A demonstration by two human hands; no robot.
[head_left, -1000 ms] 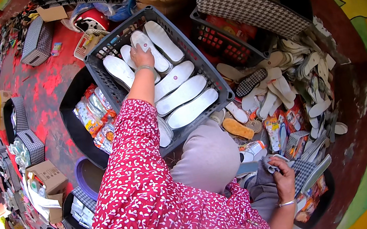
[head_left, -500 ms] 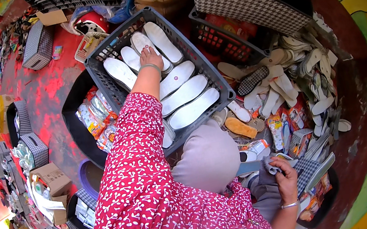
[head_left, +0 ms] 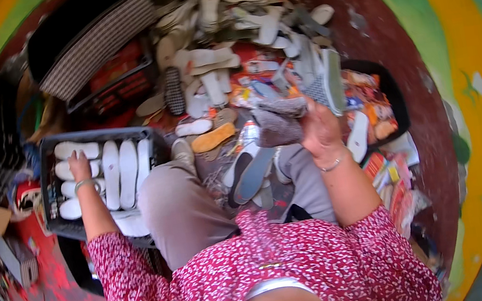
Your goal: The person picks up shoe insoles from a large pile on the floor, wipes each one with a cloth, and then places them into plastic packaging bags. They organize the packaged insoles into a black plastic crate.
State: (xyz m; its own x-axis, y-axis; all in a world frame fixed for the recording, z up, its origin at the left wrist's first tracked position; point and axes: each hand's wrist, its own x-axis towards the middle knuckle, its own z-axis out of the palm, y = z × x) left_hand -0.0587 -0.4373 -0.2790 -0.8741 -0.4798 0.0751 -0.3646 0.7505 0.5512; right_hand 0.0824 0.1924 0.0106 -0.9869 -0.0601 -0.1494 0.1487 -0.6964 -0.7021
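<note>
Resting, grip unclear, on a white insole (head_left: 88,149) lying left-to-right inside the dark crate (head_left: 158,148), the left hand (head_left: 80,168) is nearer; the right hand (head_left: 321,131) clamps grey plush (head_left: 280,129) right of it.

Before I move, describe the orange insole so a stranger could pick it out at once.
Find the dark plastic crate that the left hand reaches into. Go right to the pale shoe on the person's left foot; the orange insole lies just right of it. Its orange-yellow colour sets it apart from the white insole just beyond it.
</note>
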